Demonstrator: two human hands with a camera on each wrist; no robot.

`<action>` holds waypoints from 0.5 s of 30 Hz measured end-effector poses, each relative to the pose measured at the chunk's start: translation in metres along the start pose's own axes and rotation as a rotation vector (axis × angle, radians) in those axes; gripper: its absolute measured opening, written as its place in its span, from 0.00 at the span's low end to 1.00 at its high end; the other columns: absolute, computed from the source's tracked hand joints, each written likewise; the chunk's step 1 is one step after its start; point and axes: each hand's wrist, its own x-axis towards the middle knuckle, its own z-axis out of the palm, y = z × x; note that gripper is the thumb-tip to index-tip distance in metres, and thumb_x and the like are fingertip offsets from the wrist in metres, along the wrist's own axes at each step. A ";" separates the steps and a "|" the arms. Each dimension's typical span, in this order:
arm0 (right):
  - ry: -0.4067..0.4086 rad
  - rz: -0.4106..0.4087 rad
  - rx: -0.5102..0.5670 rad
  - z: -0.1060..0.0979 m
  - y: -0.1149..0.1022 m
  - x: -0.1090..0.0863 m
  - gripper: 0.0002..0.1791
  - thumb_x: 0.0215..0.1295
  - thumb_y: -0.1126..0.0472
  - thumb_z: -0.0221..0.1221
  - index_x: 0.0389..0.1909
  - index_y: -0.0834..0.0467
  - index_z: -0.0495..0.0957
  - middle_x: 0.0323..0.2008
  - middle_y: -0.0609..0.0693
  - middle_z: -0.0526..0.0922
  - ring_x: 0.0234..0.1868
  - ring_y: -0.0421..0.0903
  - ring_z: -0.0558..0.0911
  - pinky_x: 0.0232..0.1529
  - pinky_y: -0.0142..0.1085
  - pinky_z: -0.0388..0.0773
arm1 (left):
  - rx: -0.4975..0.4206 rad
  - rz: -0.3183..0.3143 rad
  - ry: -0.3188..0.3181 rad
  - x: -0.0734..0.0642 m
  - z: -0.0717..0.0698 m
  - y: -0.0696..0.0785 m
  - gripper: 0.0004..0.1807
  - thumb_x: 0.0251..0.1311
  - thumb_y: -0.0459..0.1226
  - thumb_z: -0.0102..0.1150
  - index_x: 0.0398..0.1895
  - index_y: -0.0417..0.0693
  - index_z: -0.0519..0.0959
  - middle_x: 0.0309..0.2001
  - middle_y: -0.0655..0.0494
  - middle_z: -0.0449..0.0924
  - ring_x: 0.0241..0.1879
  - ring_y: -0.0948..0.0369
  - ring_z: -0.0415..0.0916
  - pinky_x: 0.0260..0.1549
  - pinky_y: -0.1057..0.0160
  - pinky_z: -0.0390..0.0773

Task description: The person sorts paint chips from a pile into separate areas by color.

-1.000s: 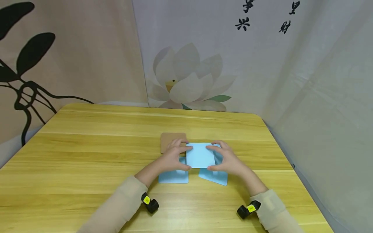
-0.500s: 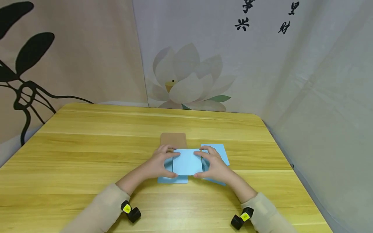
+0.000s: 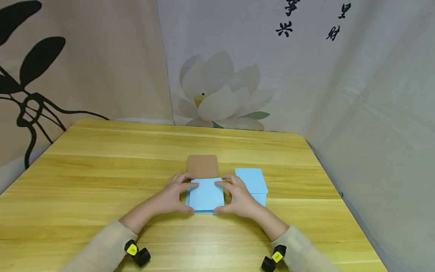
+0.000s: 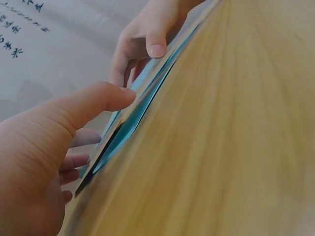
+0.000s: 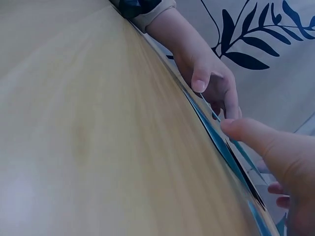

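In the head view a light-blue card (image 3: 206, 194) is held flat between both hands, over a second blue card (image 3: 205, 212) whose edges peek out at the left and front. My left hand (image 3: 173, 194) grips its left side, thumb at the near corner and fingers at the far one. The right hand (image 3: 236, 196) holds the opposite side the same way. From the left wrist view, the held card (image 4: 142, 76) appears edge-on, a narrow gap above the blue sheet (image 4: 129, 123) below. Both thumbs also show at its near edge in the right wrist view.
A brown square card (image 3: 202, 166) with rounded corners lies just behind the held card. To the right rest a blue card (image 3: 251, 180) and another blue card (image 3: 259, 198) partly under it. The wooden table (image 3: 102, 196) reaches back to a printed curtain (image 3: 217, 87).
Both hands have carried the blue card left and toward the person, from over the right-hand blue cards to over the left one. The right-hand pair and the brown card are now uncovered.
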 end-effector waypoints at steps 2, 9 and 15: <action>-0.001 -0.008 -0.010 0.002 -0.002 0.002 0.47 0.43 0.38 0.72 0.65 0.52 0.70 0.64 0.54 0.62 0.65 0.52 0.59 0.61 0.56 0.55 | 0.002 -0.004 -0.004 -0.002 -0.001 -0.001 0.45 0.38 0.51 0.77 0.63 0.44 0.74 0.66 0.47 0.62 0.66 0.45 0.51 0.57 0.37 0.54; -0.016 -0.009 -0.031 0.006 -0.007 0.006 0.46 0.44 0.39 0.72 0.65 0.53 0.71 0.64 0.55 0.63 0.66 0.53 0.58 0.62 0.56 0.53 | 0.035 -0.018 -0.014 -0.006 -0.004 -0.004 0.45 0.38 0.51 0.77 0.63 0.44 0.74 0.66 0.47 0.62 0.66 0.45 0.51 0.58 0.36 0.52; -0.038 -0.002 -0.046 0.007 -0.008 0.005 0.45 0.45 0.39 0.72 0.64 0.54 0.71 0.64 0.55 0.63 0.66 0.53 0.58 0.63 0.55 0.53 | 0.037 -0.033 -0.030 -0.007 -0.003 -0.004 0.44 0.38 0.51 0.77 0.62 0.45 0.75 0.66 0.48 0.62 0.66 0.45 0.51 0.58 0.36 0.52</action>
